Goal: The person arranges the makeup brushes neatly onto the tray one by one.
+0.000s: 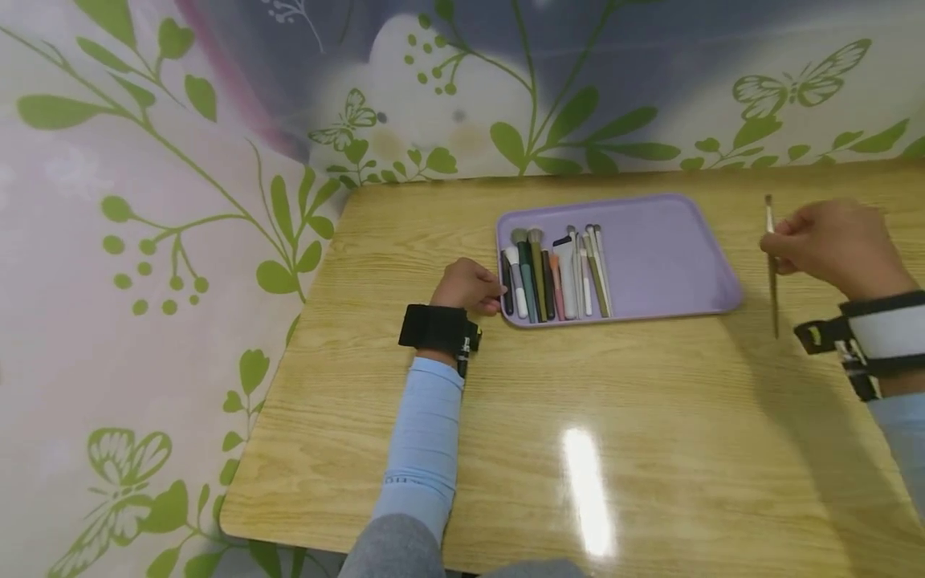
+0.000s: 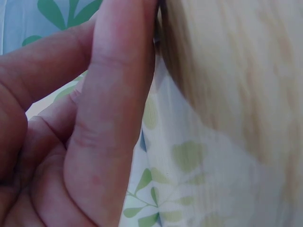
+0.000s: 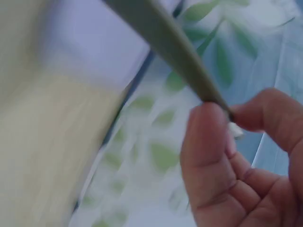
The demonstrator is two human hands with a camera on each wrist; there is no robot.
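A lilac tray [image 1: 650, 257] lies on the wooden table with a row of makeup brushes [image 1: 538, 277] standing side by side in its left half. At the tray's left rim my left hand [image 1: 466, 286] pinches the edge, fingertips beside a black-handled brush [image 1: 507, 282]. In the left wrist view the thumb [image 2: 111, 94] hides most of this contact. To the right of the tray my right hand [image 1: 838, 245] pinches a slim makeup brush [image 1: 772, 281] with an olive handle, held upright with its small bristle tip on top. The right wrist view shows its handle [image 3: 175, 52] between thumb and forefinger.
The tray's right half shows bare lilac surface. Behind the wooden table [image 1: 578, 401] stands a wall [image 1: 462, 88] printed with leaves and butterflies, which continues along the left side. Glare shines on the front of the tabletop.
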